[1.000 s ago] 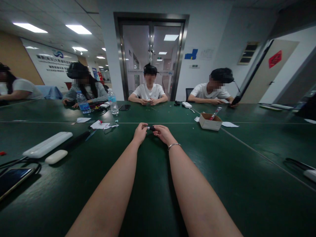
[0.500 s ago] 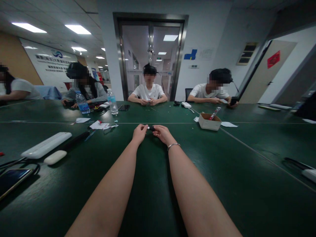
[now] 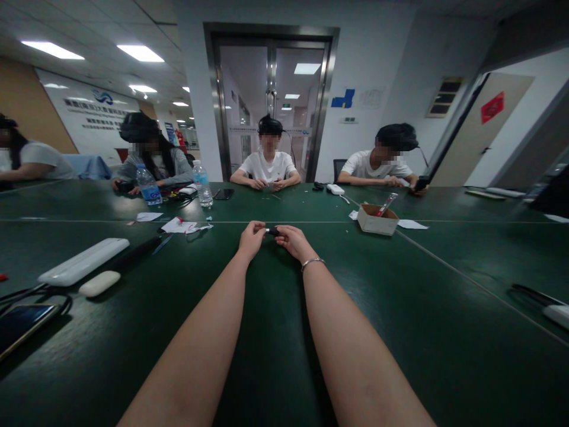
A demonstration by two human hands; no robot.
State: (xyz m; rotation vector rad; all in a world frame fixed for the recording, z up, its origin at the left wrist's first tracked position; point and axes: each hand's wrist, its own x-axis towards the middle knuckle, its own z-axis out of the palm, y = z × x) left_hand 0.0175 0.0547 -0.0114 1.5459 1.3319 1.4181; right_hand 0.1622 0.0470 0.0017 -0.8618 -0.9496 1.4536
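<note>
Over the middle of the green table (image 3: 275,308), my right hand (image 3: 291,239) pinches a small black object (image 3: 272,231) with a bright, metallic-looking left end. My left hand (image 3: 252,239) is on the other side, its thumb and fingers closed at that bright end. Whether the left fingers grip this end or something tiny beside it is too small to tell. Both forearms reach forward from the bottom edge, and a metal bracelet (image 3: 313,264) circles the right wrist.
At the left lie a white power strip (image 3: 84,262), a white oval object (image 3: 100,284) and a phone (image 3: 26,326). Ahead stand two bottles (image 3: 203,185); a small box (image 3: 377,220) is right of my hands. Several people sit across the table.
My left fingers have shifted slightly at the bright end of the black object. My right hand looks unchanged. The person opposite has moved their hands a little.
</note>
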